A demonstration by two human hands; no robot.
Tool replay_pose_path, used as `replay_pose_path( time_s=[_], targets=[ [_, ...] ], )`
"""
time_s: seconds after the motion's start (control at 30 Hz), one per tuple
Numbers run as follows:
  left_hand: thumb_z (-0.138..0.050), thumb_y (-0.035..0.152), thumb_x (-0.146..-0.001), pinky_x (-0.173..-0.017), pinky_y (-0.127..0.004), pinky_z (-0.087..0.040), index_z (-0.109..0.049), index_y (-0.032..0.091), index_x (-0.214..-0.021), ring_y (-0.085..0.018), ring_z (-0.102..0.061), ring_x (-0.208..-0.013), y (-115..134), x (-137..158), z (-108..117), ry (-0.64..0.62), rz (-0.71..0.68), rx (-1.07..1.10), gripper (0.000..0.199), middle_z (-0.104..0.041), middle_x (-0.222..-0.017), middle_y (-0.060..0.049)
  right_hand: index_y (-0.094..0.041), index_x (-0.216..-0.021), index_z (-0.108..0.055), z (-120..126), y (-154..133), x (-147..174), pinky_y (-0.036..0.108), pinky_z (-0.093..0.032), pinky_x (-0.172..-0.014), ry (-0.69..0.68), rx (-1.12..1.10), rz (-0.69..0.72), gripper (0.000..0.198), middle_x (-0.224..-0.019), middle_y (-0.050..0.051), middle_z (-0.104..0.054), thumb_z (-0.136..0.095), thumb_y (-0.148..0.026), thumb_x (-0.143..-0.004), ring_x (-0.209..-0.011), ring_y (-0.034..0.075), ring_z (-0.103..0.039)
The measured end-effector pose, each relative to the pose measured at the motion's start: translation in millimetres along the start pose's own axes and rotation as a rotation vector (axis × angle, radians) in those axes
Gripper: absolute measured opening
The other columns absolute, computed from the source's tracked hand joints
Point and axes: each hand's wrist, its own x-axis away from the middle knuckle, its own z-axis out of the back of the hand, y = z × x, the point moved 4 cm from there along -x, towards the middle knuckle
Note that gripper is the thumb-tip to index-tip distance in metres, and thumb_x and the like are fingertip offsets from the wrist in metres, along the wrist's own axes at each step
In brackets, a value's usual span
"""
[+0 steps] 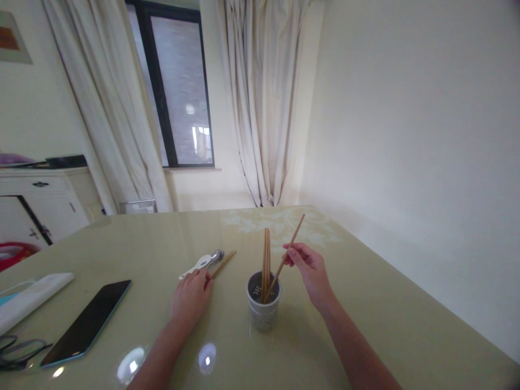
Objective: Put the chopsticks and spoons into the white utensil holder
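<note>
My right hand (311, 271) is closed in a pinch around a wooden chopstick (297, 230). That chopstick leans to the right, its lower end inside a grey utensil holder (263, 315) with drain holes in its bottom. Several other chopsticks (265, 257) stand upright in the holder. On the tabletop, left of the holder, my left hand (190, 295) rests with its fingers curled over more chopsticks (225, 264), whose near ends it hides. Beside those fingers lie a white spoon (201, 262) with a blue mark and metal spoons (215, 257).
A dark-screened tablet (87, 322) lies on the glossy table (154, 238) at the left. Near it are a white box-like object (36, 298) and dark cables (20, 349). The wall (406, 162) runs along the table's right edge; curtains and a window are behind.
</note>
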Motion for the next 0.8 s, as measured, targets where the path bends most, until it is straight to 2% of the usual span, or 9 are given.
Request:
replay_pose_path(
  time_s=[0.07, 0.17, 0.33, 0.43, 0.53, 0.6, 0.7, 0.8],
  targets=[
    [-0.047, 0.027, -0.102, -0.095, -0.037, -0.050, -0.070, 0.022, -0.099, -0.026, -0.071, -0.107, -0.6, 0.0, -2.0, -0.004, 0.001, 0.013, 0.023, -0.076, -0.108, -0.009, -0.021, -0.091, -0.084, -9.7, 0.8, 4.0, 0.030, -0.050, -0.064, -0.089, 0.065, -0.006, 0.037, -0.073, 0.004, -0.076, -0.079, -0.057, -0.088, -0.066, 0.018, -0.064],
    [-0.047, 0.027, -0.102, -0.095, -0.038, -0.050, -0.070, 0.021, -0.099, -0.027, -0.072, -0.107, -1.6, 0.5, -5.6, -0.012, 0.016, 0.027, 0.024, -0.077, -0.105, -0.009, -0.020, -0.085, -0.084, -17.6, 3.2, 9.2, 0.030, -0.048, -0.062, -0.151, 0.130, -0.019, 0.041, -0.071, 0.005, -0.075, -0.074, -0.059, -0.091, -0.063, 0.018, -0.062],
    [-0.047, 0.028, -0.100, -0.099, -0.040, -0.049, -0.068, 0.021, -0.094, -0.028, -0.070, -0.108, 7.9, 2.6, -7.6, 0.055, -0.049, 0.059, 0.023, -0.075, -0.106, -0.011, -0.020, -0.078, -0.081, -19.8, 9.1, 14.1, 0.029, -0.046, -0.060, -0.148, 0.283, -0.003, 0.049, -0.067, 0.005, -0.073, -0.066, -0.062, -0.096, -0.062, 0.019, -0.061],
    [-0.042, 0.032, -0.102, -0.096, -0.040, -0.050, -0.064, 0.022, -0.094, -0.027, -0.070, -0.104, 21.0, 5.0, -7.7, 0.099, -0.073, 0.225, 0.025, -0.075, -0.103, -0.010, -0.019, -0.074, -0.079, -18.4, 18.1, 12.7, 0.029, -0.043, -0.058, -0.105, 0.319, -0.013, 0.056, -0.062, 0.004, -0.069, -0.060, -0.066, -0.098, -0.058, 0.018, -0.058],
    [-0.036, 0.040, -0.105, -0.082, -0.036, -0.053, -0.060, 0.024, -0.102, -0.023, -0.071, -0.085, 38.4, 9.4, -9.9, 0.072, -0.080, 0.508, 0.029, -0.074, -0.089, -0.005, -0.019, -0.068, -0.074, -22.1, 33.2, 10.8, 0.029, -0.042, -0.056, -0.105, 0.283, -0.089, 0.063, -0.059, 0.002, -0.065, -0.059, -0.073, -0.094, -0.055, 0.017, -0.055],
    [-0.039, 0.046, -0.105, -0.075, -0.034, -0.054, -0.060, 0.025, -0.105, -0.022, -0.070, -0.077, 52.3, 13.6, -10.2, 0.037, -0.129, 0.670, 0.031, -0.072, -0.083, -0.002, -0.018, -0.067, -0.073, -29.9, 42.6, 11.6, 0.029, -0.045, -0.058, -0.178, 0.207, -0.150, 0.062, -0.060, 0.001, -0.066, -0.064, -0.076, -0.088, -0.058, 0.018, -0.058],
    [-0.045, 0.046, -0.102, -0.080, -0.035, -0.056, -0.065, 0.024, -0.105, -0.023, -0.071, -0.086, 70.7, 20.2, -7.0, -0.007, -0.227, 0.811, 0.030, -0.076, -0.093, -0.005, -0.019, -0.076, -0.077, -43.5, 51.4, 16.5, 0.033, -0.053, -0.068, -0.303, 0.039, -0.259, 0.051, -0.070, 0.002, -0.073, -0.076, -0.070, -0.081, -0.069, 0.022, -0.067],
    [-0.047, 0.042, -0.101, -0.086, -0.037, -0.057, -0.068, 0.022, -0.110, -0.025, -0.072, -0.095, 81.4, 24.1, -3.6, -0.041, -0.296, 0.864, 0.030, -0.078, -0.105, -0.010, -0.019, -0.083, -0.078, -48.3, 54.2, 19.7, 0.035, -0.056, -0.071, -0.268, -0.061, -0.320, 0.045, -0.077, 0.004, -0.077, -0.084, -0.063, -0.075, -0.075, 0.024, -0.071]
  ],
)
